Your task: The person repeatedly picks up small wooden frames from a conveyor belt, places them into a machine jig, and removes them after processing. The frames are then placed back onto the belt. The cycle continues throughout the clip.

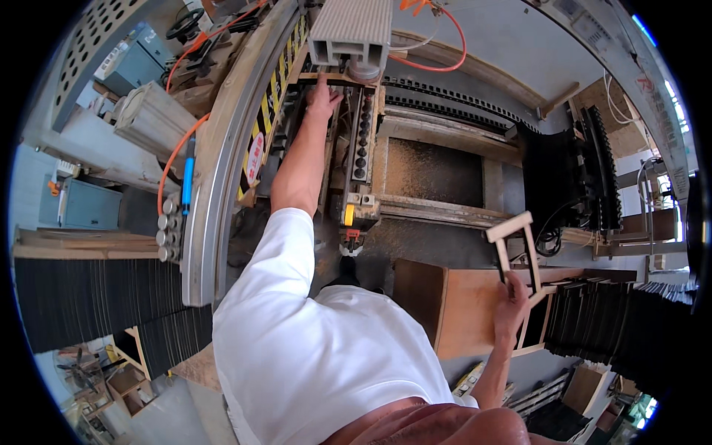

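I see a small wooden frame [517, 252], ladder-shaped with pale rails and crosspieces, held up in my right hand [510, 302]; the fingers are clamped round one of its long rails, and the frame stands nearly upright, tilted a little, above a brown wooden table [467, 311] at my right side; just beside that table sits a dark stack of flat black pieces [630, 319], with a second light wooden frame [535, 330] leaning between the two. My left hand [323, 98] is stretched far forward, arm straight, resting on a thin wooden strip [337, 76] on the machine bed directly under a grey ribbed metal head [351, 31]; the fingers lie close together and flat against the wood, though I cannot tell whether they pinch it; to the right of that arm runs a row of dark drill spindles [363, 137], and beyond them a recessed tray dusted with sawdust [434, 172]; an orange hose [452, 44] loops over the top of the machine; a curved grey rail with yellow-and-black stripes [222, 170] borders it on the left.
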Motion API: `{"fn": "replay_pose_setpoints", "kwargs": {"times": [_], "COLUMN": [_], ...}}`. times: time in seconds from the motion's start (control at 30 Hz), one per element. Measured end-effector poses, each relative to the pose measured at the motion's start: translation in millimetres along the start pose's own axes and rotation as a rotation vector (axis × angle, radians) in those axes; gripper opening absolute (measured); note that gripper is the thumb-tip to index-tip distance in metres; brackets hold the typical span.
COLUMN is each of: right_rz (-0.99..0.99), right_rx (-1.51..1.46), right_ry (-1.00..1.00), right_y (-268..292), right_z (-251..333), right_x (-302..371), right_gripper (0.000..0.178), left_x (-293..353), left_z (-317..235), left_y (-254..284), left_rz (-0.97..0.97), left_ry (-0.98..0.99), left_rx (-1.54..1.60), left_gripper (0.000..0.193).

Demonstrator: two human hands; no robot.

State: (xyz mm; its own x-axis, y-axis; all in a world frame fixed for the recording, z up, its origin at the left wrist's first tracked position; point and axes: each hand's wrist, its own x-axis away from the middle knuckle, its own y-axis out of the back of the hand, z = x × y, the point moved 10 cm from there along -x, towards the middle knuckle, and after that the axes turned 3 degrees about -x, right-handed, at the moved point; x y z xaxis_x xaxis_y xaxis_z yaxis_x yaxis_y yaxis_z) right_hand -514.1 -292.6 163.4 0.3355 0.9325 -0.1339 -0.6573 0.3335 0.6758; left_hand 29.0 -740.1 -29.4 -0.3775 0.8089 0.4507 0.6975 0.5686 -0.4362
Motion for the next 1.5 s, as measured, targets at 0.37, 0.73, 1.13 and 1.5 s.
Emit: {"fn": "replay_pose_setpoints", "kwargs": {"times": [0.37, 0.73, 1.13, 1.5], "right_rz": [0.309, 0.549, 0.487, 0.335], "right_rx": [-0.007, -0.023, 0.037, 0.641], "right_ry": [0.713, 1.09, 1.108, 1.293], "right_y": [-188.0, -371.8, -429.9, -481.6], "right_z": [208.6, 311.0, 323.6, 361.7], "right_x": [-112.3, -120.4, -167.0, -168.3], "right_gripper": [0.027, 0.029, 0.03, 0.023], "left_x": [88.8, 186.8, 271.1, 447.5], "left_z": [22.9, 29.9, 51.7, 60.5], "left_y": [37.8, 59.1, 126.0, 220.4], "left_rz": [0.067, 0.438, 0.118, 0.087], "left_ry": [-0.012, -0.013, -0.105, -0.128], "left_rx": [0.202, 0.427, 0.331, 0.274], "left_gripper": [0.038, 0.031, 0.032, 0.036]}}
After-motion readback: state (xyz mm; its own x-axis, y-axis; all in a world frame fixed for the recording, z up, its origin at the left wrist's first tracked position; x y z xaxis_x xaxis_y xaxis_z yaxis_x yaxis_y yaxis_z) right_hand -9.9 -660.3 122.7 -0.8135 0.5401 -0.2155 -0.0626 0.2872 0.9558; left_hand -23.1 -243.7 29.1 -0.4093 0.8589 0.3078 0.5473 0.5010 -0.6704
